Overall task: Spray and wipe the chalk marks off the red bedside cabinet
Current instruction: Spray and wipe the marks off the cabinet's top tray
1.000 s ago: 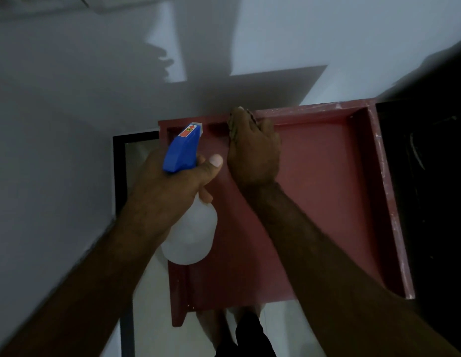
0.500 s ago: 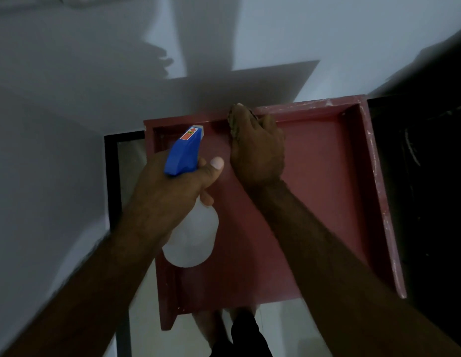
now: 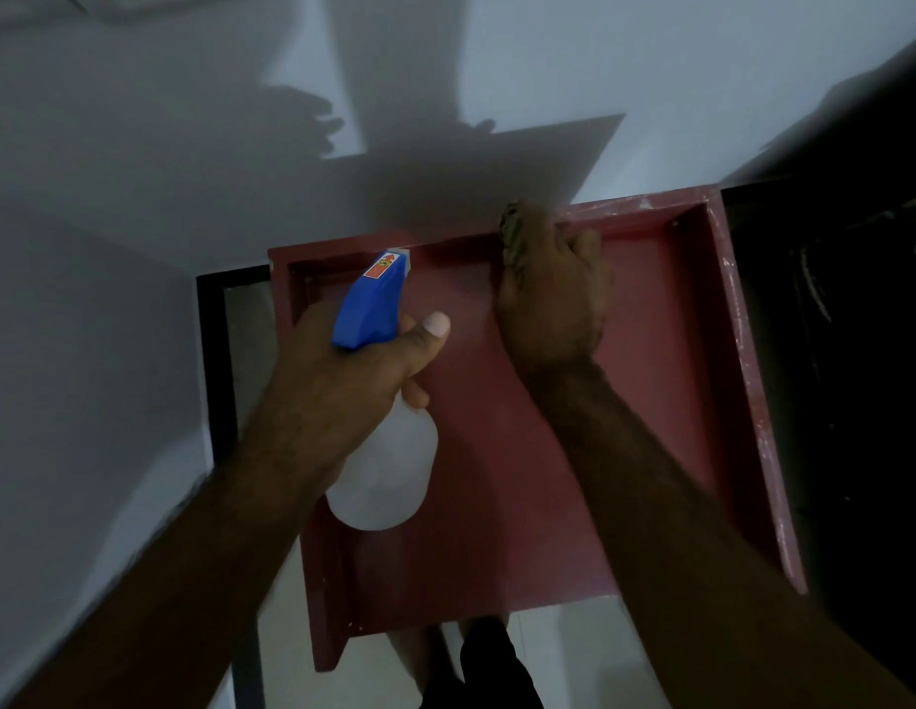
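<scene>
Our left grip (image 3: 343, 381) is wrapped round the neck of the spray bottle (image 3: 387, 473), with the thumb laid beside its angular blue plastic head. The nozzle points toward the back-left corner of the red cabinet (image 3: 650, 381). The bottle's rounded, translucent body hangs over the cabinet's left side; we cannot tell what it holds. Our right grip (image 3: 550, 304) has its fingers bent over a mottled cloth (image 3: 511, 232), pressing it on the cabinet's back rim. The cabinet top is a smooth, matte square sunk inside a raised rim. Whitish chalky streaks (image 3: 752, 401) run along its right rim.
</scene>
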### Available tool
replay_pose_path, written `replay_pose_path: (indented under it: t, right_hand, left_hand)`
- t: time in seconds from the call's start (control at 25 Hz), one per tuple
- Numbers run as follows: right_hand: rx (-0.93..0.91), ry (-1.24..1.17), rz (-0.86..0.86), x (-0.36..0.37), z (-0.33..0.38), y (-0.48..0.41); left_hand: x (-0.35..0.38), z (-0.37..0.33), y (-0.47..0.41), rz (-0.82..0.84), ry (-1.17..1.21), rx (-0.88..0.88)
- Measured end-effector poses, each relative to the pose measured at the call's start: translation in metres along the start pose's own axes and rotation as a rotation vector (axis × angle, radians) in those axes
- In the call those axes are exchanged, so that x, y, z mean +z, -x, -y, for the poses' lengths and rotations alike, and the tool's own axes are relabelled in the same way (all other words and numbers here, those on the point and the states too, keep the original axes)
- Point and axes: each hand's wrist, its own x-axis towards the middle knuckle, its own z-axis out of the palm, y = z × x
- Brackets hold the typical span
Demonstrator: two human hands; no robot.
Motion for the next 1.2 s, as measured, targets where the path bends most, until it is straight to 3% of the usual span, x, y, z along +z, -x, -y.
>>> replay_pose_path:
  t: [0.08, 0.24, 0.44, 0.6, 0.8, 1.04, 1.2]
  right_hand:
    - [0.012, -0.004, 0.007, 0.004, 0.011, 0.002]
    - [-0.191, -0.014, 0.08, 0.002, 0.003, -0.002]
    - [0.015, -0.019, -0.016, -0.004, -0.013, -0.004]
    - [-0.182, -0.046, 0.101, -0.002, -0.015, -0.006]
    - [0.05, -0.023, -0.038, -0.017, -0.035, -0.012]
    - [-0.138, -0.047, 0.071, -0.016, -0.036, -0.015]
    - [0.066, 0.013, -0.037, -0.022, -0.044, -0.017]
  left_hand:
    - [0.003, -0.002, -0.001, -0.006, 0.0, -0.006]
    - [0.009, -0.006, -0.005, 0.006, -0.036, -0.002]
    - [0.018, -0.009, -0.008, 0.013, -0.018, 0.004]
    - [0.026, -0.011, -0.012, 0.031, -0.015, 0.001]
    - [0.032, -0.015, -0.011, 0.061, -0.039, 0.003]
    - [0.04, -0.019, -0.014, 0.073, -0.023, -0.002]
    - [0.044, -0.02, -0.016, 0.076, -0.044, 0.012]
